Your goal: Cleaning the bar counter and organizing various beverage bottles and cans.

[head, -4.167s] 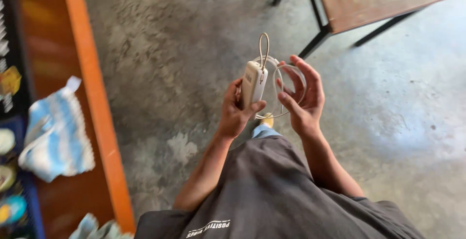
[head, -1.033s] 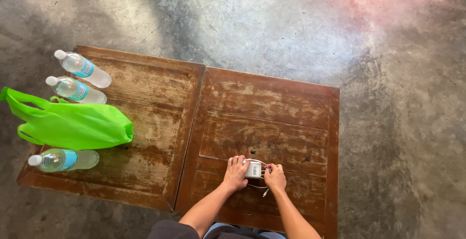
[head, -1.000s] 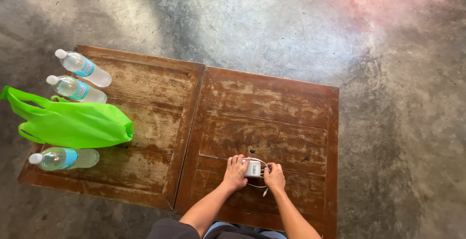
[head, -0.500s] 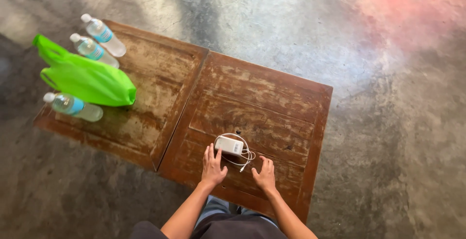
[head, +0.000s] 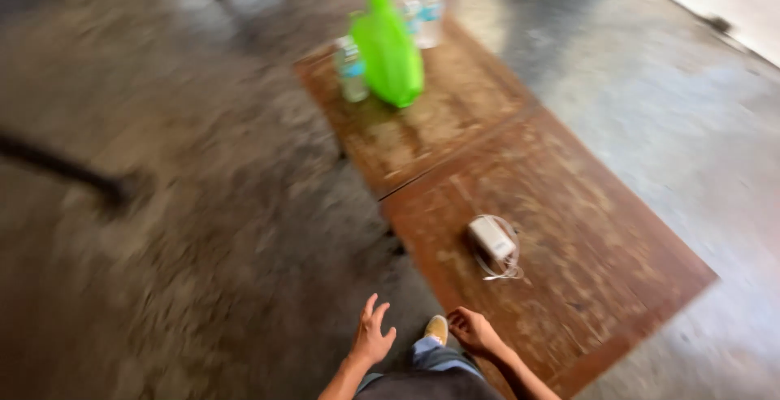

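A white rectangular charger with a coiled white cable [head: 494, 243] lies on the nearer of two worn brown wooden tables [head: 585, 286]. My left hand [head: 372, 337] hangs empty with fingers spread, off the table's near-left edge above the floor. My right hand [head: 473, 331] is empty too, fingers loosely curled, hovering over the table's near corner a short way from the charger. The frame is motion-blurred.
A bright green bag [head: 387, 47] stands on the farther table [head: 455, 116], with clear plastic water bottles [head: 350, 69] beside and behind it. A dark bar [head: 65, 171] crosses the grey concrete floor at left. My yellow shoe [head: 436, 330] shows below.
Both hands have let go of the charger, left it on the table and drawn back. The view has swung left, so the tables now run diagonally.
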